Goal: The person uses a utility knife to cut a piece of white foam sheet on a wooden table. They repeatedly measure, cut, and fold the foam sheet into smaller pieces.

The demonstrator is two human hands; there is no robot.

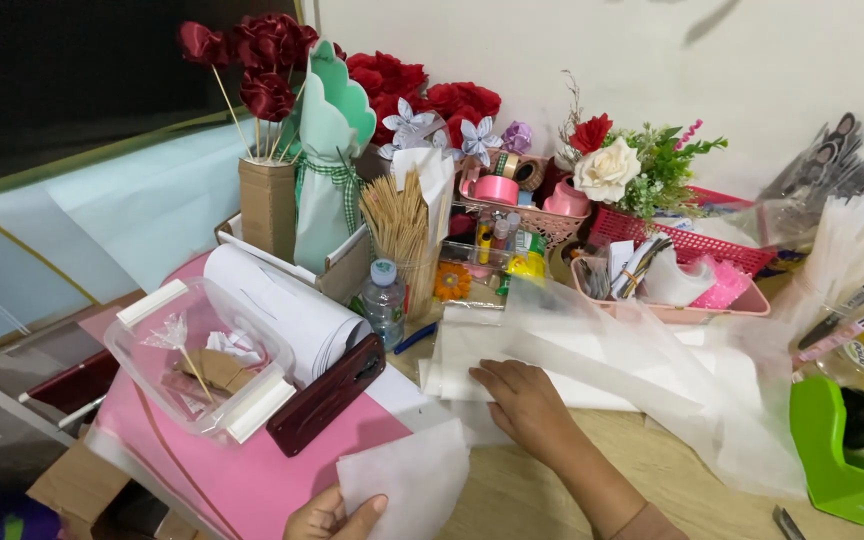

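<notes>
While the right hand [524, 402] lies flat on the white sheets [472, 360] at table centre, fingers pressed together and stretched toward the left, the left hand [330, 517] sits at the bottom edge, thumb and fingers pinching the lower corner of a loose white sheet [407, 478]. That sheet rests partly on pink paper [252, 470], just left of the right wrist.

Around: dark red phone [327, 395] leans on a paper roll [282, 305], touching a clear box [202, 355] w/ white clips; box holds a stick and scraps. Small bottle [384, 300] stands behind the sheets, next to a cup of skewers [397, 220]. Red fabric roses [267, 55] on sticks rise from a cardboard tube [267, 205]; mint wrap [330, 150] beside it. Further back: pink baskets [667, 290] w/ tape rolls, pens, odd bits; an artificial bouquet [622, 165]. Green tape dispenser [837, 440] at right edge, near the table front.

In the way: a long translucent film [652, 370] drapes over the right part of the stack, between hand and dispenser.

Hard to see: left hand is cut off by the frame, palm not visible. Right forearm runs out at the bottom. How many sheets are in the stack – can't tell. Basket contents too small to sort out. Right-edge items only partly in frame.
</notes>
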